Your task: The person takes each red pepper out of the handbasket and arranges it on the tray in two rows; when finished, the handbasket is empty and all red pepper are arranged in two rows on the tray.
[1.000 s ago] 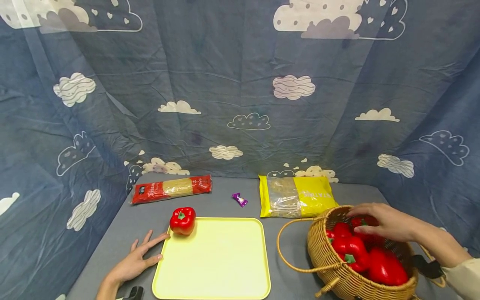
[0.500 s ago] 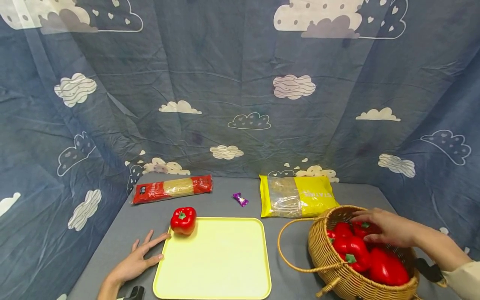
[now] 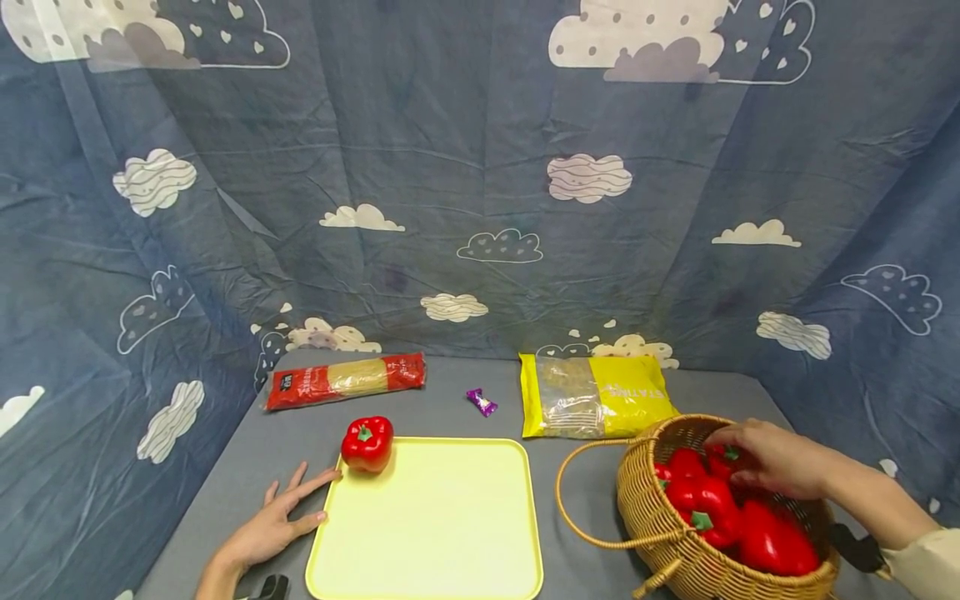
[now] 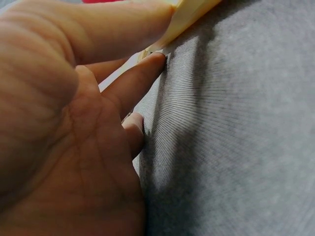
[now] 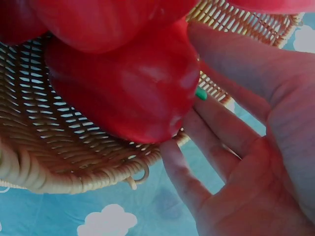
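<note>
- Right hand [image 3: 783, 460] pinches a glossy, lobed bell pepper [image 5: 128, 91]; some fingertips hidden
- Woven wicker basket [image 3: 636, 493], cut off below
- Left hand [image 3: 262, 529], fingers spread, touches smooth tray [image 3: 435, 521]

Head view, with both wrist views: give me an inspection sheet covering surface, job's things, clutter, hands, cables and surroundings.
Surface: grey ribbed tabletop.
Job's things: tan woven wicker basket holding glossy red bell peppers; single red bell pepper at the far-left corner of a pale-yellow rectangular tray.
Clutter: long red noodle packet, yellow-and-clear plastic packet, small purple wrapped sweet.
Hands: left hand touches the tray's left edge; right hand reaches into the basket at one basket pepper, grip unclear.
Cables: nothing seen.
Surroundings: blue-grey fabric backdrop with cloud prints.
</note>
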Motion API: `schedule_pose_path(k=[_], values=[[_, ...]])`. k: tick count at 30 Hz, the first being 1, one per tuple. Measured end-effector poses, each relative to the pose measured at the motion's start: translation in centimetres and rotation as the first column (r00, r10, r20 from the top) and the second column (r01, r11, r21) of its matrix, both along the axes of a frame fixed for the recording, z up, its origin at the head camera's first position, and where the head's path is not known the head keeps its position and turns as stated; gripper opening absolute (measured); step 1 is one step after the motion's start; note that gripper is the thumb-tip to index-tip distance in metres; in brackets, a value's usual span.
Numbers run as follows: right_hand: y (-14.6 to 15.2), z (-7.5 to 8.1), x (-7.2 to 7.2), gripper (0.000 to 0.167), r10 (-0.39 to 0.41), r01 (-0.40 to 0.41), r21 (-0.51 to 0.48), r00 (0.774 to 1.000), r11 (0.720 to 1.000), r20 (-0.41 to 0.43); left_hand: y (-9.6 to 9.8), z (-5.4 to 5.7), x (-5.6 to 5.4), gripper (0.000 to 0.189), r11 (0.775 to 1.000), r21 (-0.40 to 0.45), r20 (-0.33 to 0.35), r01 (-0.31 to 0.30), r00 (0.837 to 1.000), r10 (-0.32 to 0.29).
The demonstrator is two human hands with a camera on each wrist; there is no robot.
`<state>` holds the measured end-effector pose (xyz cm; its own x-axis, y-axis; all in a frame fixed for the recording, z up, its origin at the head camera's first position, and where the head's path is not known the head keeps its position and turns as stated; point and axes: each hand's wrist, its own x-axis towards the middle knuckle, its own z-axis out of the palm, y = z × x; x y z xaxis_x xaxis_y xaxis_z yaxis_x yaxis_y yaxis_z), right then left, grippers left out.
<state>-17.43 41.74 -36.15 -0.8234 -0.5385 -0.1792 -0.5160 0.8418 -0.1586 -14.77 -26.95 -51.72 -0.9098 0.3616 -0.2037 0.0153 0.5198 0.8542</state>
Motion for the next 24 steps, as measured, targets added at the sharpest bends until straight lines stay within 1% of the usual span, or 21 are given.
schedule_pose_path(k=[6,9,16,24], values=[[-0.29,-0.18,-0.07,0.04,0.002,-0.002,-0.012,0.999,1.0,-0.045,0.06,0.13,-0.05,0.064,1.0,-0.004,-0.013,-0.005,1.0,0.005],[-0.26,-0.21,-0.08,0.038,-0.005,0.004,-0.022,0.999,1.0,-0.043,0.09,0.12,-0.06,0.064,1.0,-0.009,-0.015,-0.006,1.0,0.006],[0.37,-0.24,-0.02,0.034,-0.011,0.01,-0.021,0.997,1.0,-0.076,0.06,0.02,-0.06,0.064,1.0,-0.009,-0.016,-0.003,1.0,0.003],[0.38,-0.21,0.1,0.035,-0.031,0.03,-0.014,0.996,0.999,-0.087,0.01,-0.04,-0.05,0.063,1.0,0.001,-0.003,0.003,1.0,-0.003]])
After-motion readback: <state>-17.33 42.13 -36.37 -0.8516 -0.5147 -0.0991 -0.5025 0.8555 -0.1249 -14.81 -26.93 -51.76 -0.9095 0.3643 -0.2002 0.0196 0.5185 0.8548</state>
